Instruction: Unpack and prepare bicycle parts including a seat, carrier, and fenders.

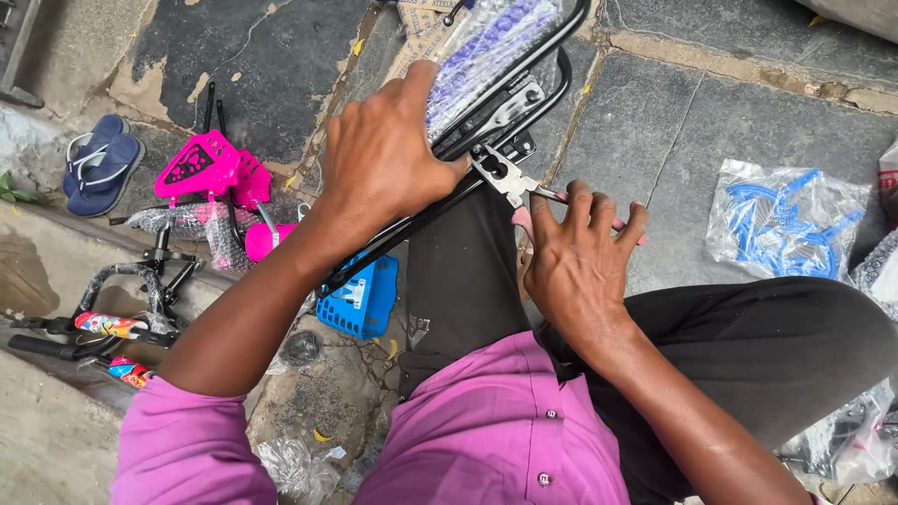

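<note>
A black metal tube frame (440, 201), partly wrapped in clear plastic with a blue pattern (486, 47), lies across my lap. My left hand (383, 150) grips the frame from above, fingers closed over its bars. My right hand (575, 266) is shut on a pair of pliers (510, 180) with pink handles. The plier jaws touch a small fitting on the frame's black bar, just right of my left hand. I sit on a stone floor in black trousers and a magenta shirt.
A blue plastic basket (360, 299) lies under the frame. Pink plastic parts (210, 168) and wrapped black handlebars (140, 290) lie at left, near blue sandals (98, 164). A clear bag of blue parts (781, 229) sits at right. Cardboard (421, 19) lies at top.
</note>
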